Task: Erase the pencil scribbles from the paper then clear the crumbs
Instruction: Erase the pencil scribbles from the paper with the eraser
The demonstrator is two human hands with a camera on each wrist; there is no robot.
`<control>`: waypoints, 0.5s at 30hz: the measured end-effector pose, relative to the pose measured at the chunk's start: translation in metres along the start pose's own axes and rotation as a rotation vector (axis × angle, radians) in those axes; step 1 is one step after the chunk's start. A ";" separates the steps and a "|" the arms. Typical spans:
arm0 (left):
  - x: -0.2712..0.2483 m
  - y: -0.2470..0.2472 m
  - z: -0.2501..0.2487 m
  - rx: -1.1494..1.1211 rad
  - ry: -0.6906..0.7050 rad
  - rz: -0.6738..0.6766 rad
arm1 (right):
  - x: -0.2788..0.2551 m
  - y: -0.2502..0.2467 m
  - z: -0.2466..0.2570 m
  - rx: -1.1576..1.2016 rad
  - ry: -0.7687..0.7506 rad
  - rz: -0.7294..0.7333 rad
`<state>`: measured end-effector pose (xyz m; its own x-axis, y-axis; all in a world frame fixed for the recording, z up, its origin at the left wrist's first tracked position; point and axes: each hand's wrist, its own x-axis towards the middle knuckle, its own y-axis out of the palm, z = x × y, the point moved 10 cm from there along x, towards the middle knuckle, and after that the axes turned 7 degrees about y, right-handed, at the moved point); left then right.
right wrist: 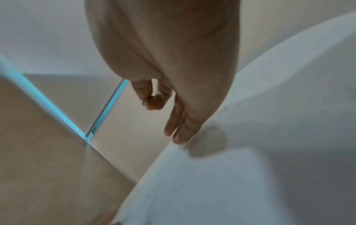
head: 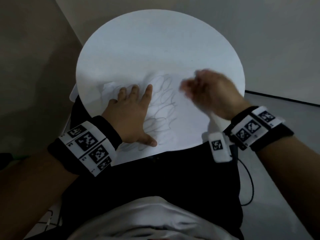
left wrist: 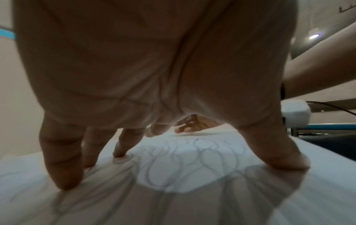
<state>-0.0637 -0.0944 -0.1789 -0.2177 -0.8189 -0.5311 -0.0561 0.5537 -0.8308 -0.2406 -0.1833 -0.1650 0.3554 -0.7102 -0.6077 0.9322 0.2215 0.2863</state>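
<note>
A white sheet of paper [head: 187, 122] lies on a round white table [head: 155, 32], and looping pencil scribbles [head: 162, 104] cover the sheet's near middle. My left hand [head: 136, 115] presses flat on the paper with spread fingers [left wrist: 61, 159], partly over the scribbles [left wrist: 183, 159]. To the right of the scribbles, just above the paper, my right hand [head: 195, 89] shows as a motion blur. In the right wrist view its thumb and forefinger pinch a small greyish eraser [right wrist: 152, 100]. The other fingers [right wrist: 183, 130] reach straight down to the white surface.
The table's round rim [right wrist: 154, 167] drops off to a beige floor [right wrist: 48, 152]. A corner of the paper [head: 73, 94] hangs over the left rim. Walls stand close behind the table. A black cable [head: 249, 184] hangs by my right side.
</note>
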 end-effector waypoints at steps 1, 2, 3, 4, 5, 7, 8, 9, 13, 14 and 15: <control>-0.001 0.001 -0.003 0.001 0.006 0.004 | 0.001 -0.004 0.015 0.032 -0.065 -0.045; -0.002 0.002 -0.006 0.003 0.010 0.011 | 0.002 -0.001 0.016 0.033 -0.075 -0.024; -0.003 0.003 -0.009 -0.003 0.014 0.019 | 0.001 0.012 0.004 0.016 -0.020 0.049; -0.004 0.005 -0.012 -0.016 0.017 0.026 | -0.004 0.031 -0.017 -0.033 0.078 0.161; -0.005 0.006 -0.014 -0.033 0.019 0.025 | -0.010 0.050 -0.039 -0.118 0.176 0.271; -0.006 0.005 -0.015 -0.056 0.024 0.022 | -0.005 0.062 -0.056 -0.250 0.248 0.289; -0.005 0.004 -0.013 -0.064 0.027 0.022 | 0.008 0.055 -0.043 -0.207 0.198 0.195; -0.005 0.004 -0.011 -0.075 0.026 0.026 | 0.021 0.044 -0.024 -0.106 0.135 0.087; -0.004 0.007 -0.001 -0.118 0.019 0.063 | 0.036 0.008 0.045 0.013 -0.049 -0.142; -0.003 0.007 0.002 -0.130 0.025 0.074 | 0.036 0.013 0.042 0.004 -0.022 -0.067; -0.002 0.006 0.004 -0.149 0.030 0.085 | 0.033 0.022 0.030 -0.013 0.053 0.047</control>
<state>-0.0594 -0.0901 -0.1836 -0.2565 -0.7645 -0.5914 -0.1797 0.6389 -0.7480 -0.2102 -0.2224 -0.1566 0.4012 -0.6627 -0.6323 0.9153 0.2627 0.3054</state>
